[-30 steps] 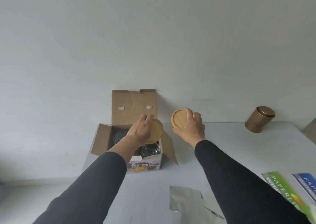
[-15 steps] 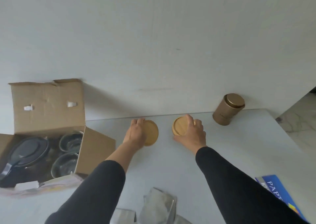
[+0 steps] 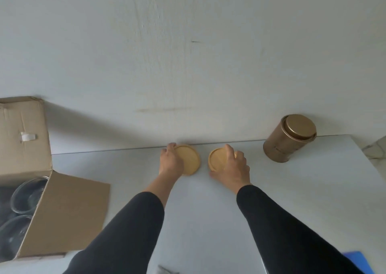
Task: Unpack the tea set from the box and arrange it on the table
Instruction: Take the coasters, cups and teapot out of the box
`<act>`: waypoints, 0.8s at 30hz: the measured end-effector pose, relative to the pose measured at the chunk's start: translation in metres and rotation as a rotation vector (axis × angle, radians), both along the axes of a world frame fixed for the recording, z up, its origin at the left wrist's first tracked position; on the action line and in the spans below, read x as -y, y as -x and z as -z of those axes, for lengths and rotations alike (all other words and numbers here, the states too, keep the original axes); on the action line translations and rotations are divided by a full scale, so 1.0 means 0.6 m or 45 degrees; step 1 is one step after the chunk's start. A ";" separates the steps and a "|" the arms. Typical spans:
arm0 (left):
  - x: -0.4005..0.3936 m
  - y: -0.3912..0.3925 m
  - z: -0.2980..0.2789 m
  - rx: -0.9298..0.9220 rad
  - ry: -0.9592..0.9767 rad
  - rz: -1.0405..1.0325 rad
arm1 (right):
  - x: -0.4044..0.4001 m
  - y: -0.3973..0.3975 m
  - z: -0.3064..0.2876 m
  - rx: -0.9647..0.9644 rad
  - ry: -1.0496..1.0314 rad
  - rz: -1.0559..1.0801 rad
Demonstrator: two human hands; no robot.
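Observation:
Two round bamboo coasters lie side by side near the table's far edge by the wall. My left hand [image 3: 170,162] grips the left coaster [image 3: 189,159] at its left rim. My right hand [image 3: 232,168] covers the right half of the right coaster [image 3: 218,159] and holds it. Both coasters rest flat on the white table [image 3: 129,169]. The open cardboard box [image 3: 69,209] stands at the left, with glass cups [image 3: 27,196] visible inside it.
A gold cylindrical tin [image 3: 289,139] stands at the back right against the wall. A blue booklet corner [image 3: 358,263] shows at the bottom right. The table's right edge runs diagonally just past the tin.
Both hands carried the coasters from above the box to the far side of the table and lowered them flat. The view swung right, so the box now sits at the left edge.

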State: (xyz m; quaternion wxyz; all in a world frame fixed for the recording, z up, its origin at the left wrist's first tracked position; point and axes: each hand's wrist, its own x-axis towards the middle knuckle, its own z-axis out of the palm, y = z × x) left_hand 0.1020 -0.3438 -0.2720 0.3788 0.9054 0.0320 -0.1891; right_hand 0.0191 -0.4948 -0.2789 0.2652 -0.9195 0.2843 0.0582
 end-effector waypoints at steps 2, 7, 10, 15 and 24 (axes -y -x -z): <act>0.009 -0.005 0.008 0.051 0.032 -0.006 | 0.008 -0.010 0.009 0.001 0.020 -0.009; 0.015 -0.003 0.040 0.235 -0.039 0.060 | 0.015 -0.027 0.021 0.025 0.054 0.009; 0.009 0.021 0.057 0.350 -0.160 0.271 | 0.017 -0.031 0.025 0.029 0.070 0.021; 0.009 0.024 0.062 0.397 -0.241 0.334 | 0.022 -0.029 0.029 0.029 0.087 0.009; -0.004 0.031 0.041 0.220 -0.237 0.355 | 0.025 -0.004 0.016 0.034 0.063 0.008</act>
